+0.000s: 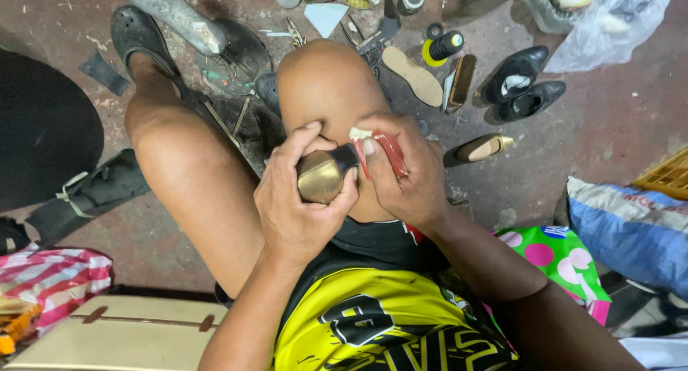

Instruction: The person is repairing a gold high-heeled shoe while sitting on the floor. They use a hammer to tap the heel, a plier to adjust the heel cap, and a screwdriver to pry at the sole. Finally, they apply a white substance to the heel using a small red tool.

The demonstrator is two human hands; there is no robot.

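My left hand (295, 199) grips a shoe with a shiny gold toe cap (319, 175), held against my right knee. Most of that shoe is hidden under my fingers. My right hand (405, 169) presses a red and white cloth (385, 149) against the dark part of the shoe just beside the gold cap. Both hands touch each other over the shoe, above my thigh.
On the stained floor lie a pair of black shoes (522, 84), a gold heeled shoe (485, 148), a tan insole (412, 75), a brush (462, 81), a black bottle (444, 45), tape rolls and tools. A black sandal (136, 32) is on my left foot. Bags sit at right and lower left.
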